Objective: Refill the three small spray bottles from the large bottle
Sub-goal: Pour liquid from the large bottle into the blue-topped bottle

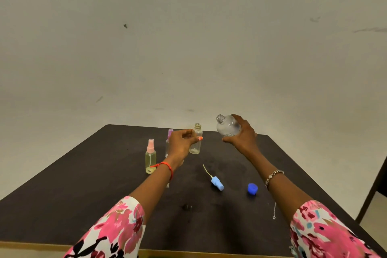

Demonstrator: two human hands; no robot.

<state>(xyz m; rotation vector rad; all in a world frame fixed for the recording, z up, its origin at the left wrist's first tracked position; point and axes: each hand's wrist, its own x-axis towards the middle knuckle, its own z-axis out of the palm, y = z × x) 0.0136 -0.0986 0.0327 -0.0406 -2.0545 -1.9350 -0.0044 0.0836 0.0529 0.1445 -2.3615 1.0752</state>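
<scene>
My left hand (pixel 181 142) grips a small clear bottle (pixel 196 144) with its neck uncapped, held upright above the dark table (pixel 83 184). My right hand (pixel 243 135) holds the large clear bottle (pixel 227 125), uncapped and tilted with its mouth toward the small bottle, a short gap between them. A small bottle with a pink sprayer (pixel 150 156) stands at the left. Another with a purple sprayer (pixel 169 135) stands partly hidden behind my left hand. The blue sprayer head with its tube (pixel 216 182) and a blue cap (pixel 252 188) lie on the table.
A thin chain (pixel 274 211) lies on the table near my right sleeve. A small dark object (pixel 187 207) rests near the table's front middle. A bare wall stands behind the table, and a dark furniture leg (pixel 374 190) is at the right edge.
</scene>
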